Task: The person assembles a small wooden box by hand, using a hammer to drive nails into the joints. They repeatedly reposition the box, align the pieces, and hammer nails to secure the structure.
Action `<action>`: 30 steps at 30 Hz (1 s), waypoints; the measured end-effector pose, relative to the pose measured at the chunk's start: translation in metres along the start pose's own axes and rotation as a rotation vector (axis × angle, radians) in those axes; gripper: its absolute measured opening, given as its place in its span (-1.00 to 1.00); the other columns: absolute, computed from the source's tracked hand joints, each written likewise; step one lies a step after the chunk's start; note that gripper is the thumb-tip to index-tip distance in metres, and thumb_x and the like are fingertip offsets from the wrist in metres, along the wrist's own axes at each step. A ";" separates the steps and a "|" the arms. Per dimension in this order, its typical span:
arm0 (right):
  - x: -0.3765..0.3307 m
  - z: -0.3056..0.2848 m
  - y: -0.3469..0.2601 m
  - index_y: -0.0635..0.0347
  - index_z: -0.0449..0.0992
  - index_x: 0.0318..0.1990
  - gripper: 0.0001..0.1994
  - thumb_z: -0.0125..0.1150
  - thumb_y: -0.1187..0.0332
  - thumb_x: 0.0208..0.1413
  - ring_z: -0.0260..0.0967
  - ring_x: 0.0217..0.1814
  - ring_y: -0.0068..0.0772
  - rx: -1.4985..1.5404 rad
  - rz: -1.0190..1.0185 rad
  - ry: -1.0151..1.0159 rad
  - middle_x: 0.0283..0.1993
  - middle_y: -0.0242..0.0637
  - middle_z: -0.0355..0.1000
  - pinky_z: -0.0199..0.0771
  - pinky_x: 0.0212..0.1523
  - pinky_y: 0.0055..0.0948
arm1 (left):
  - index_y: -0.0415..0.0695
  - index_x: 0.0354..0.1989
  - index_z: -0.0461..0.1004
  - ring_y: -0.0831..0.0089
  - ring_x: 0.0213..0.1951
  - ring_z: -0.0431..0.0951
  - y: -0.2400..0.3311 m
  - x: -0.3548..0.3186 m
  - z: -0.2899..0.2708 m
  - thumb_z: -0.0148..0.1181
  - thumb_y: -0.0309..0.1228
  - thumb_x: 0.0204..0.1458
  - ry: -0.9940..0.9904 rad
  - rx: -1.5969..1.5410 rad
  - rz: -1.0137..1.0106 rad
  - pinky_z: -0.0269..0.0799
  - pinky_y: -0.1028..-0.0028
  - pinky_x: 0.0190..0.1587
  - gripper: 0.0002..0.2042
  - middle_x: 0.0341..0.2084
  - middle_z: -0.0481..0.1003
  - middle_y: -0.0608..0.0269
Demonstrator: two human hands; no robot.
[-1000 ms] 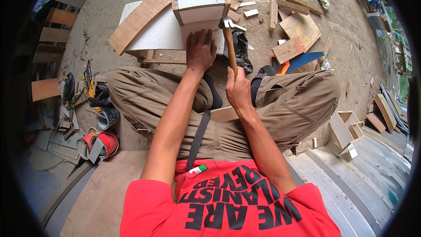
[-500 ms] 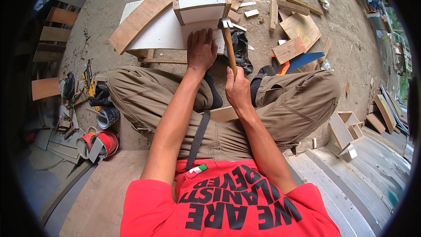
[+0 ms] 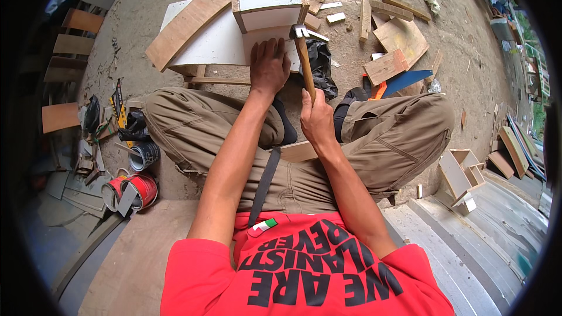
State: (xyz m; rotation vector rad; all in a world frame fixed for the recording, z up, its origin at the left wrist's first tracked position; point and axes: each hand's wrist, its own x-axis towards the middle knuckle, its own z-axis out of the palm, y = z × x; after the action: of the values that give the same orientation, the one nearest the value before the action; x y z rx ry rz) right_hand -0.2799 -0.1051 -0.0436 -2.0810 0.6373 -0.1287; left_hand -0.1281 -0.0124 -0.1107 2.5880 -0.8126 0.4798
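Observation:
A hammer (image 3: 305,61) with a wooden handle stands upright in my right hand (image 3: 317,118), which is closed round the lower handle. Its metal claw head is beside the right edge of a white-faced wooden box (image 3: 270,20). My left hand (image 3: 270,69) rests on the lower white panel below the box's raised block, fingers bent and close together. A thin sliver shows between its fingertips and the hammer head, too small to name. Under the box lies a white board (image 3: 205,41) on a low wooden frame, with a curved plywood piece (image 3: 188,26) on top at the left.
Wood offcuts (image 3: 404,38) and a blue-bladed saw (image 3: 408,81) with an orange handle lie on the dirt floor at right. A black plastic bag (image 3: 321,64) sits by my foot. Red cans (image 3: 143,192) stand at left, and a small wooden compartment box (image 3: 459,172) at right.
The hammer head has tipped slightly to the left, closer to my left fingertips. The box has shifted very slightly to the right; my left hand stays on the panel.

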 end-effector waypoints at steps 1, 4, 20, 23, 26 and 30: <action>0.000 0.000 0.000 0.34 0.40 -0.02 -0.66 -0.02 0.17 0.42 0.50 -0.28 0.38 -0.006 -0.002 -0.002 -0.39 0.27 0.48 0.43 -0.36 0.09 | -0.19 0.16 0.47 0.10 0.12 0.37 0.000 0.000 0.000 0.09 -0.26 0.13 -0.001 -0.002 -0.002 0.18 0.09 0.32 -0.55 0.02 0.39 0.09; 0.001 0.001 0.000 0.32 0.37 -0.06 -0.72 -0.02 0.23 0.40 0.48 -0.29 0.44 -0.030 -0.039 -0.004 -0.39 0.31 0.49 0.43 -0.35 0.19 | -0.19 0.15 0.47 0.10 0.12 0.37 0.001 0.001 0.000 0.10 -0.26 0.13 -0.021 -0.005 -0.020 0.19 0.09 0.32 -0.56 0.02 0.39 0.09; 0.000 -0.001 0.003 0.30 0.35 -0.02 -0.72 -0.01 0.21 0.41 0.46 -0.24 0.45 -0.131 -0.092 0.039 -0.36 0.32 0.48 0.40 -0.36 0.18 | -0.23 0.13 0.47 0.13 0.11 0.39 0.002 0.003 -0.001 0.12 -0.25 0.10 -0.014 0.016 -0.003 0.20 0.09 0.32 -0.55 -0.01 0.41 0.08; 0.002 -0.001 0.008 0.29 0.35 -0.02 -0.72 -0.01 0.21 0.41 0.45 -0.25 0.46 -0.159 -0.054 -0.003 -0.36 0.31 0.48 0.40 -0.36 0.20 | -0.23 0.13 0.47 0.13 0.10 0.39 0.002 0.003 -0.001 0.12 -0.25 0.11 -0.021 0.028 -0.001 0.20 0.09 0.32 -0.56 -0.01 0.42 0.08; 0.000 -0.004 0.000 0.29 0.34 -0.02 -0.73 -0.01 0.21 0.40 0.45 -0.26 0.46 -0.078 -0.098 0.050 -0.36 0.31 0.48 0.40 -0.36 0.21 | -0.23 0.13 0.47 0.13 0.09 0.40 0.001 0.002 0.000 0.11 -0.26 0.11 -0.013 0.031 -0.013 0.21 0.09 0.31 -0.56 -0.01 0.42 0.08; 0.003 -0.002 0.010 0.28 0.34 -0.03 -0.73 0.00 0.22 0.40 0.45 -0.26 0.46 -0.183 -0.084 0.017 -0.38 0.32 0.48 0.41 -0.37 0.20 | -0.23 0.13 0.47 0.12 0.09 0.40 0.003 0.003 -0.002 0.10 -0.26 0.12 0.003 0.047 0.006 0.23 0.10 0.30 -0.56 -0.01 0.42 0.08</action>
State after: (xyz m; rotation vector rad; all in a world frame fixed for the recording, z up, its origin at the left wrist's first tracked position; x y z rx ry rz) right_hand -0.2818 -0.1121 -0.0513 -2.2860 0.5906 -0.1406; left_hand -0.1277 -0.0153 -0.1066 2.6280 -0.8182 0.5102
